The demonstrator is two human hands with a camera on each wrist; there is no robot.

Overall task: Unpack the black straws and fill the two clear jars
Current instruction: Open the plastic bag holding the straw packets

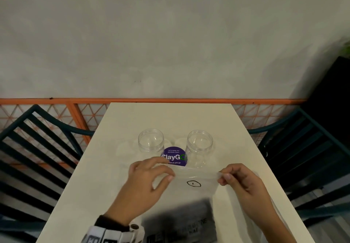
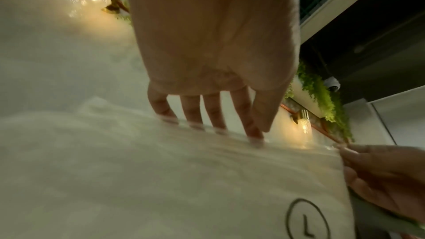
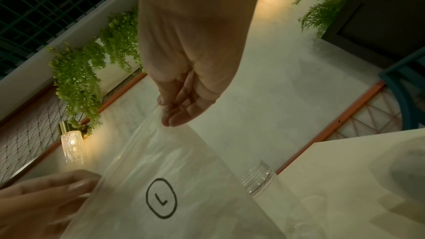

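Observation:
A clear plastic bag point(image 1: 197, 189) with a circled pen mark is held above the near end of the white table point(image 1: 121, 167). A dark bundle of black straws point(image 1: 181, 218) lies blurred in its lower part. My left hand point(image 1: 167, 169) grips the bag's top edge at the left, fingers curled over it. My right hand point(image 1: 223, 178) pinches the top right corner. Two clear jars stand open and upright beyond the bag, one on the left point(image 1: 151, 140) and one on the right point(image 1: 199, 145). The left wrist view has my left fingertips point(image 2: 255, 138) at the bag's point(image 2: 184, 179) rim.
A round purple sticker point(image 1: 174, 155) sits on the table between the jars. Dark slatted chairs stand at the left point(image 1: 37, 148) and right point(image 1: 306, 148) of the table. An orange rail point(image 1: 75, 101) and a grey wall lie behind it.

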